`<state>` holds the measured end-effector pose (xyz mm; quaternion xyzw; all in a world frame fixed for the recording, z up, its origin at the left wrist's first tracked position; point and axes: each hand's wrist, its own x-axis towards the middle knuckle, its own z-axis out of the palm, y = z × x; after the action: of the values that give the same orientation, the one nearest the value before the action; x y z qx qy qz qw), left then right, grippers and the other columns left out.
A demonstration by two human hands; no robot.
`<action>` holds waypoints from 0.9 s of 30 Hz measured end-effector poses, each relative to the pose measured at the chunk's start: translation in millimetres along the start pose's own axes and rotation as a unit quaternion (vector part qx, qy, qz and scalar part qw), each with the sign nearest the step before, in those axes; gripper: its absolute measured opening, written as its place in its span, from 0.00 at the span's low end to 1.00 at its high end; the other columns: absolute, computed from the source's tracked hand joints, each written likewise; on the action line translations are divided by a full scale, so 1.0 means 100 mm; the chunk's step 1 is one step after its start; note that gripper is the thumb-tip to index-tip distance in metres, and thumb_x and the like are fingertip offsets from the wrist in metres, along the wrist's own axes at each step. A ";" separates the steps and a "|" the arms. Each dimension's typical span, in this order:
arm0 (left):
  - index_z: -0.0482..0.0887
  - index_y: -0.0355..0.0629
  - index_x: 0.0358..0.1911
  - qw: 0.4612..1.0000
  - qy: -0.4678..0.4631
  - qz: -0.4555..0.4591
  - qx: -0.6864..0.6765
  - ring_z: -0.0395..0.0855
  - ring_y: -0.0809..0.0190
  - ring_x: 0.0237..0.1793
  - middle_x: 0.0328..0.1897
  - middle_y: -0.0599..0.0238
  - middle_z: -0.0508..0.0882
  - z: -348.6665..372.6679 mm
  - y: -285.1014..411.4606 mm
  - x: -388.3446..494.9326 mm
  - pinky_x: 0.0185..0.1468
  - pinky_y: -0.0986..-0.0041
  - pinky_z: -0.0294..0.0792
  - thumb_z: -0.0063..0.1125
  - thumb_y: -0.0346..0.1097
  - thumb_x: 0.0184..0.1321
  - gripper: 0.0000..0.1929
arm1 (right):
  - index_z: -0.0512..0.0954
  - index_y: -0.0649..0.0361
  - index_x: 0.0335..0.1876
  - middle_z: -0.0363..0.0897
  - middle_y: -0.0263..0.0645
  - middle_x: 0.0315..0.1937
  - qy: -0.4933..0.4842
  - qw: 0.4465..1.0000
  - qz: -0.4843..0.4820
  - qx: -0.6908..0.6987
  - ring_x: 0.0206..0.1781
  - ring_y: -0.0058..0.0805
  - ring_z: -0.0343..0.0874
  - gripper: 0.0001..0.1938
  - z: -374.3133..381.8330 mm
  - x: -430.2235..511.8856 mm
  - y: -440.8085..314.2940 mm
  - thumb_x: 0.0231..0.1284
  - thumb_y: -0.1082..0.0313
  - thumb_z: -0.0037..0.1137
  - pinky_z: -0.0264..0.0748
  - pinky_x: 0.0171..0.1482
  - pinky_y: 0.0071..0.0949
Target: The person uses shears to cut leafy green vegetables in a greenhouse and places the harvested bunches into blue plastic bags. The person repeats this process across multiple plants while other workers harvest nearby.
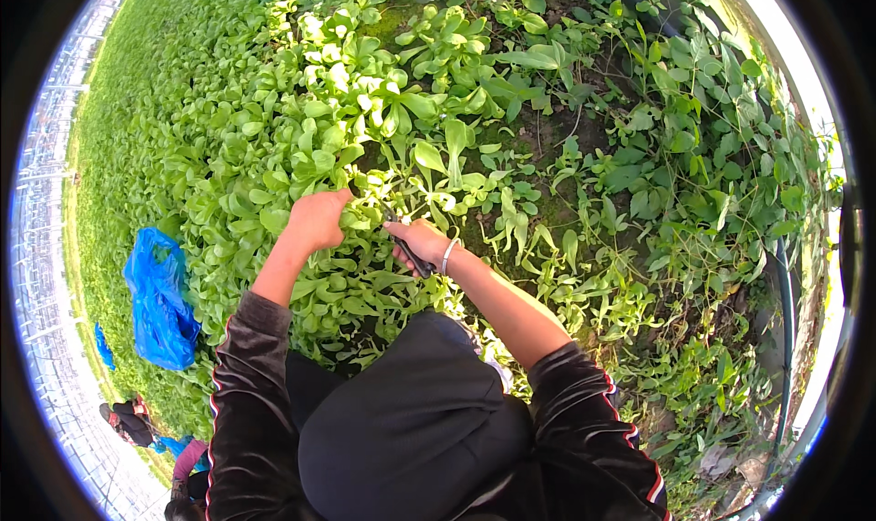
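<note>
My right hand [417, 240] is closed around the dark handle of a small cutting tool [415, 255]. Its type is not clear, and its narrow tip points up and left into the leaves. Just left of it, my left hand [316, 221] is curled around a tuft of leafy greens [360, 214]. The fingertips on its far side are partly hidden by foliage. Low, pale-green rosettes with rounded leaves [328, 295] grow thickly around both hands. A light-coloured bangle [449, 255] circles my right wrist.
A blue plastic bag [161, 302] rests on the greens to the left. Other people [130, 418] are at the lower left. Taller, vine-like plants [684, 151] grow on the right, beside a dark hose [786, 316]. Bare soil [547, 134] shows between plants ahead.
</note>
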<state>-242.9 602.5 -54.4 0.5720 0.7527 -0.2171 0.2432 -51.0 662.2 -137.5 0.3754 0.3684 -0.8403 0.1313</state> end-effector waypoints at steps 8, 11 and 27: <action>0.83 0.44 0.43 0.925 0.060 0.085 -0.366 0.82 0.55 0.41 0.34 0.62 0.84 -0.29 -0.32 -0.68 0.50 0.69 0.72 0.62 0.26 0.35 0.23 | 0.73 0.62 0.39 0.78 0.38 0.24 0.001 0.989 -0.108 0.101 0.23 0.28 0.80 0.19 -0.50 -0.88 0.33 0.70 0.50 0.44 0.80 0.31 0.27; 0.85 0.46 0.43 0.926 -0.035 0.127 -0.353 0.79 0.57 0.48 0.41 0.63 0.82 -0.29 -0.22 -0.76 0.58 0.70 0.68 0.63 0.24 0.34 0.24 | 0.72 0.63 0.37 0.77 0.38 0.23 -0.033 0.995 -0.048 0.081 0.21 0.29 0.79 0.22 -0.54 -1.03 0.46 0.67 0.46 0.49 0.78 0.26 0.26; 0.77 0.39 0.50 0.685 -0.017 0.004 -0.728 0.80 0.70 0.41 0.42 0.69 0.83 0.00 -0.71 -0.59 0.50 0.76 0.72 0.61 0.26 0.35 0.29 | 0.72 0.65 0.40 0.78 0.40 0.27 -0.039 0.990 -0.062 0.118 0.26 0.32 0.81 0.17 -0.27 -0.99 0.47 0.68 0.55 0.49 0.80 0.32 0.27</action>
<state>-298.3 539.8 -14.6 0.2145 0.6671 0.3910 0.5967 54.4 643.2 -102.3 0.3316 0.2840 -0.8984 0.0478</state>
